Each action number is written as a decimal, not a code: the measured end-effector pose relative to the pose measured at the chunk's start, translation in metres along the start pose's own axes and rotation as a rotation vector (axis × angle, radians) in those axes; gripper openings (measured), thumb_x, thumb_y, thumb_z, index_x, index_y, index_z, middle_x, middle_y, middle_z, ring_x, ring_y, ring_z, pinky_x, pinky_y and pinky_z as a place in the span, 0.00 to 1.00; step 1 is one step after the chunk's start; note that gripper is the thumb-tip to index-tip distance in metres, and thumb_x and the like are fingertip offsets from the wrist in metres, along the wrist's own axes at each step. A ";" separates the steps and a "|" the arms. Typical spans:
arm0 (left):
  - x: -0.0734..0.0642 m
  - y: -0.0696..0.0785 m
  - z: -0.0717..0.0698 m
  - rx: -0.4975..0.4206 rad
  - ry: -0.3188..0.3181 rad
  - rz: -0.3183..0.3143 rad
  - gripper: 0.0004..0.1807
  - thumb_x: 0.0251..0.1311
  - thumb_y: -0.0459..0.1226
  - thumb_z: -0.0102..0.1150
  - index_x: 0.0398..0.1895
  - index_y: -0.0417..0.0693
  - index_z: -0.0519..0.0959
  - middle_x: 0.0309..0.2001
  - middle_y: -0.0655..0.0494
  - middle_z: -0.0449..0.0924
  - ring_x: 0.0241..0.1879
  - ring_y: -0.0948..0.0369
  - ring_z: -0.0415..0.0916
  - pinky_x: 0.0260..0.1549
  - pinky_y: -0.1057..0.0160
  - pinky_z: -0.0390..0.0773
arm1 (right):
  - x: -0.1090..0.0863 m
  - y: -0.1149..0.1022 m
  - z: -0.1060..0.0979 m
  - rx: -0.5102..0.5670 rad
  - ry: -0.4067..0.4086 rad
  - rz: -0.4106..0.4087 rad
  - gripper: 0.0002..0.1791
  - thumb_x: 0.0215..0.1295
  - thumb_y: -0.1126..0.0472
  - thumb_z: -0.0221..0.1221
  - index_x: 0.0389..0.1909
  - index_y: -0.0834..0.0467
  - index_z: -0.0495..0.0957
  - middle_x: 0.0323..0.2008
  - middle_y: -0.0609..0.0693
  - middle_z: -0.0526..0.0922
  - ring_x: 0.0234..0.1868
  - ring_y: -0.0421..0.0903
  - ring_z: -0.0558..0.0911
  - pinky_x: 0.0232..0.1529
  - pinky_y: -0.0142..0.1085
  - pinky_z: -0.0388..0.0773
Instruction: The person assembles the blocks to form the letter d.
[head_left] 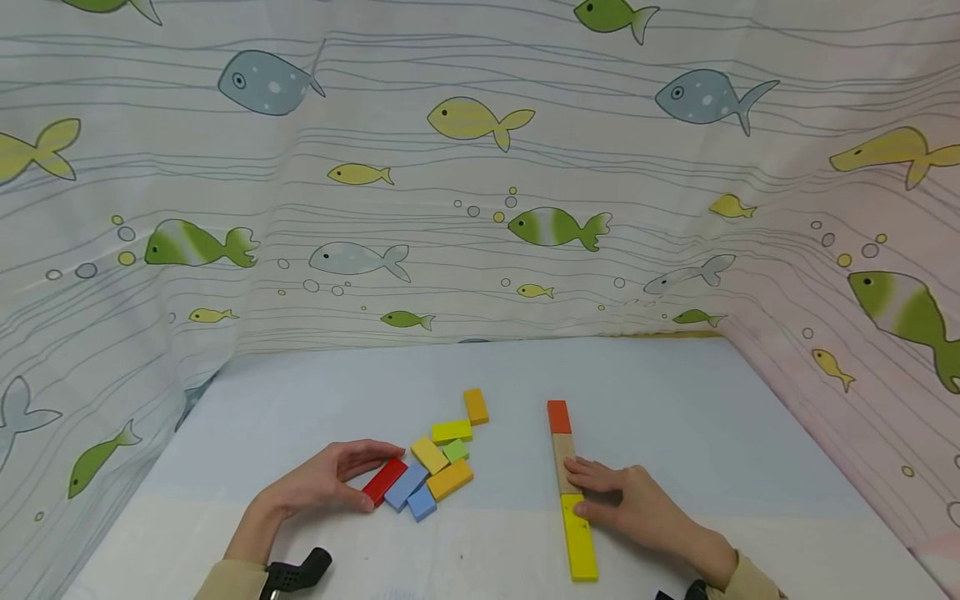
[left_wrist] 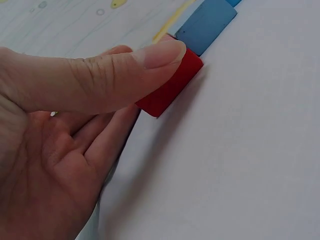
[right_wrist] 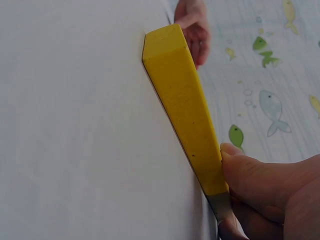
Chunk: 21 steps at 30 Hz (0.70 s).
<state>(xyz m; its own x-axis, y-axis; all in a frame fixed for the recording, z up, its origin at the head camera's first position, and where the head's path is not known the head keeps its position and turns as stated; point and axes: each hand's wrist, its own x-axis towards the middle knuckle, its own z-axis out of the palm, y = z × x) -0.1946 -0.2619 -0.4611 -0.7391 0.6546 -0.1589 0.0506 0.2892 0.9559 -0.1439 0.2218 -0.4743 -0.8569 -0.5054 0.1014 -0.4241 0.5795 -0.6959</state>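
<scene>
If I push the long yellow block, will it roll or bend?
The long yellow block probably won't roll, because its sides are flat and it lies lengthwise on the table. It likely won't bend either: its edges look straight and solid. Pushed from the near end, it might shove the tan block that its far end meets.

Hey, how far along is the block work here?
Apparently done: an orange-red block, wooden block and yellow block lined up end to end. In hand: the left hand pinches the red block; the right hand touches that row. Possibly left: seven other blocks outside it.
</scene>
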 end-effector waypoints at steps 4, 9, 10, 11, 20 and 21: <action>0.000 -0.001 0.000 0.003 0.001 0.006 0.38 0.54 0.30 0.71 0.70 0.43 0.69 0.71 0.39 0.66 0.70 0.62 0.66 0.62 0.77 0.68 | 0.000 0.001 0.000 -0.001 0.003 -0.004 0.33 0.62 0.37 0.63 0.61 0.55 0.80 0.65 0.43 0.77 0.68 0.51 0.73 0.65 0.36 0.73; 0.000 -0.001 0.000 -0.001 0.007 -0.002 0.38 0.54 0.30 0.72 0.69 0.44 0.70 0.71 0.40 0.67 0.72 0.53 0.64 0.61 0.77 0.69 | 0.000 0.001 0.000 0.010 0.005 -0.011 0.33 0.62 0.38 0.63 0.60 0.55 0.80 0.64 0.44 0.77 0.68 0.51 0.73 0.65 0.33 0.71; 0.000 -0.001 0.000 -0.002 0.010 -0.006 0.38 0.53 0.30 0.72 0.69 0.44 0.70 0.71 0.40 0.67 0.72 0.49 0.63 0.61 0.77 0.69 | 0.000 0.001 0.000 0.011 0.005 -0.011 0.33 0.62 0.38 0.63 0.60 0.56 0.80 0.64 0.43 0.77 0.68 0.51 0.73 0.65 0.32 0.71; 0.000 -0.001 0.001 -0.004 0.013 -0.010 0.38 0.53 0.30 0.72 0.69 0.44 0.70 0.70 0.40 0.67 0.73 0.46 0.61 0.61 0.77 0.69 | 0.000 0.001 0.000 0.012 0.005 -0.011 0.33 0.62 0.38 0.63 0.60 0.56 0.80 0.64 0.43 0.77 0.68 0.51 0.73 0.65 0.32 0.71; 0.000 0.000 0.002 -0.013 0.042 -0.029 0.38 0.52 0.30 0.73 0.68 0.43 0.71 0.69 0.42 0.69 0.72 0.42 0.61 0.61 0.77 0.70 | 0.001 0.002 0.001 0.012 0.003 -0.014 0.33 0.62 0.38 0.63 0.60 0.55 0.80 0.65 0.43 0.77 0.68 0.51 0.73 0.65 0.34 0.72; 0.000 0.000 0.002 -0.012 0.044 -0.031 0.38 0.52 0.30 0.73 0.68 0.43 0.71 0.69 0.42 0.69 0.72 0.42 0.61 0.60 0.77 0.70 | 0.000 0.003 0.001 0.011 0.003 -0.013 0.33 0.62 0.38 0.63 0.60 0.55 0.80 0.65 0.43 0.77 0.68 0.51 0.73 0.65 0.35 0.72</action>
<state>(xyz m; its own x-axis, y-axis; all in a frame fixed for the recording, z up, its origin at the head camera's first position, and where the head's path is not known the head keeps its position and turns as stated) -0.1932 -0.2605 -0.4614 -0.7692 0.6137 -0.1780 0.0188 0.3002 0.9537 -0.1453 0.2227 -0.4765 -0.8522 -0.5110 0.1127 -0.4321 0.5658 -0.7023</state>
